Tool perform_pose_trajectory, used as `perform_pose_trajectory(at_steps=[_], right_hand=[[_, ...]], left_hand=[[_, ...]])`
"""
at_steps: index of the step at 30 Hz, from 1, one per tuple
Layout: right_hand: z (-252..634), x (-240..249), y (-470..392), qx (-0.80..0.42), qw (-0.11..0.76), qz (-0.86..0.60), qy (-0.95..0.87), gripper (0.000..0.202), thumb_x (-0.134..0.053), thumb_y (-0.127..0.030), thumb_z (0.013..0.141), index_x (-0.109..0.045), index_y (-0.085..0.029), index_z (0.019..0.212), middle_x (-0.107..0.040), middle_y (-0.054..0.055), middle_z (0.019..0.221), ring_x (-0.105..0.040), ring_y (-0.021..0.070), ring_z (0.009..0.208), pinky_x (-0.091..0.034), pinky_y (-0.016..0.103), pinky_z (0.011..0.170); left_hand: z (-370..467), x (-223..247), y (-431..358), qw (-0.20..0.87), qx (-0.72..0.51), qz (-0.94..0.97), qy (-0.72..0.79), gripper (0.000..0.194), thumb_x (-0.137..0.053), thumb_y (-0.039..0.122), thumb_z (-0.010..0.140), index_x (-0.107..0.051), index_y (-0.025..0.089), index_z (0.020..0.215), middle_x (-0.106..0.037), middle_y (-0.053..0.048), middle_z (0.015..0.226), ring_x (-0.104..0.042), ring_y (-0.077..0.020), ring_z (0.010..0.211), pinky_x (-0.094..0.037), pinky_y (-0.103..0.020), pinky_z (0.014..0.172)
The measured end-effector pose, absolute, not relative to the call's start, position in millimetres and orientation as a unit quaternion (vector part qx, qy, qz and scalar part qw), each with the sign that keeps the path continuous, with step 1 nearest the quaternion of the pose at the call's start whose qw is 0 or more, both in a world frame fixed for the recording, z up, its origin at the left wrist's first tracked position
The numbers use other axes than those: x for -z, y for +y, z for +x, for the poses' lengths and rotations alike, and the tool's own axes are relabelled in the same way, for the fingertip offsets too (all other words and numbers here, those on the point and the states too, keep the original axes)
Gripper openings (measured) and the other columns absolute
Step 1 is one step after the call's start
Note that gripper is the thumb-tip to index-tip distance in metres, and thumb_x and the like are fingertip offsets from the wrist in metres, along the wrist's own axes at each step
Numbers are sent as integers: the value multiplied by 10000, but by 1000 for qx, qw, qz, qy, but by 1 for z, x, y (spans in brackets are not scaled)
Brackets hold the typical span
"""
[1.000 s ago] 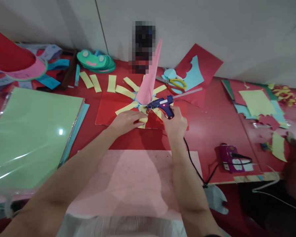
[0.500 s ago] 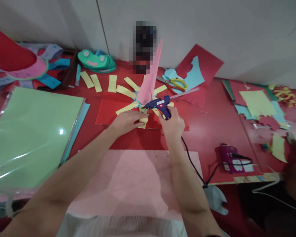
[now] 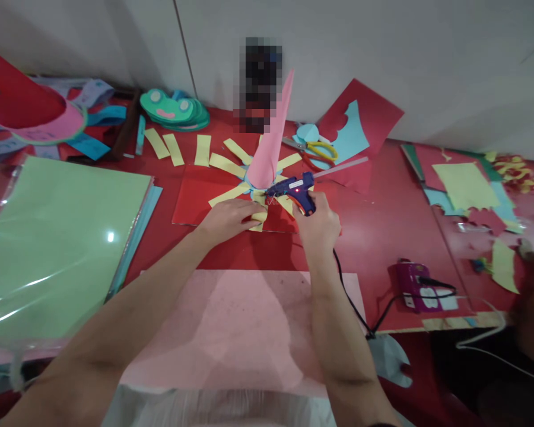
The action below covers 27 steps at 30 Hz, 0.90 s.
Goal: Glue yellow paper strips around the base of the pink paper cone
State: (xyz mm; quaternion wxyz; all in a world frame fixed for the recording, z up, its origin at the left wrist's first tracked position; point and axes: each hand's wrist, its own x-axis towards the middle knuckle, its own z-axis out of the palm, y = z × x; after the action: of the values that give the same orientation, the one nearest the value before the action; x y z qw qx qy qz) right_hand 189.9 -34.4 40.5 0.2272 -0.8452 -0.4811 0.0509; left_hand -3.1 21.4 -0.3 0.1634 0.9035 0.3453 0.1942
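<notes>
A pink paper cone (image 3: 267,155) stands on a blue base, with yellow paper strips (image 3: 228,165) radiating from it over a red sheet (image 3: 190,196). My left hand (image 3: 231,219) has its fingers closed on a yellow paper strip (image 3: 258,218) at the near side of the cone. In my right hand (image 3: 318,224) is a dark blue hot glue gun (image 3: 292,186), a clear glue stick jutting from its back and a red light lit. The gun's nozzle points left, close to the upper end of the held strip.
Scissors (image 3: 317,149) lie behind the glue gun. Several loose yellow strips (image 3: 203,150) and green frog cut-outs (image 3: 173,111) are at the back left. Wrapped green paper (image 3: 66,237) covers the left. A black cord runs to a purple power box (image 3: 416,284) at right.
My right hand has drawn the glue gun slightly to the right, its nozzle moving a little off the strip. My left hand stays on the yellow strip.
</notes>
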Motion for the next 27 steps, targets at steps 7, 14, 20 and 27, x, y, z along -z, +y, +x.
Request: perform_pose_trajectory(at_steps=[7, 14, 20, 27], right_hand=[[191, -43, -35, -63, 219, -853, -470, 343, -649, -351, 781, -621, -245, 1105, -717, 37, 890, -641, 219, 794, -410, 292, 657], [197, -41, -33, -115, 201, -870, -435, 415, -673, -445, 767, -590, -231, 1112, -708, 81, 958, -651, 262, 858, -451, 333, 684], [207, -33, -31, -143, 214, -860, -441, 488, -676, -580, 730, -620, -202, 1033, -704, 121, 961, -646, 287, 897, -456, 359, 706], [208, -24, -32, -125, 237, -847, -459, 393, -487, -513, 884, -632, -177, 1028, -687, 121, 980, -631, 254, 894, -420, 322, 691]], left_hand=[[-3, 0, 21, 161, -194, 903, 347, 196, -615, 281, 899, -685, 257, 1080, -729, -13, 1134, -680, -172, 1023, -507, -239, 809], [-3, -1, 21, 160, -175, 904, 355, 223, -587, 300, 913, -674, 271, 1116, -725, -11, 1149, -675, -181, 1047, -510, -259, 832], [-3, -2, 22, 164, -159, 903, 364, 231, -581, 319, 912, -669, 294, 1124, -720, 2, 1164, -671, -181, 1056, -510, -260, 811], [-3, -1, 22, 166, -164, 903, 362, 222, -594, 314, 908, -675, 283, 1112, -718, -2, 1171, -666, -178, 1061, -503, -256, 827]])
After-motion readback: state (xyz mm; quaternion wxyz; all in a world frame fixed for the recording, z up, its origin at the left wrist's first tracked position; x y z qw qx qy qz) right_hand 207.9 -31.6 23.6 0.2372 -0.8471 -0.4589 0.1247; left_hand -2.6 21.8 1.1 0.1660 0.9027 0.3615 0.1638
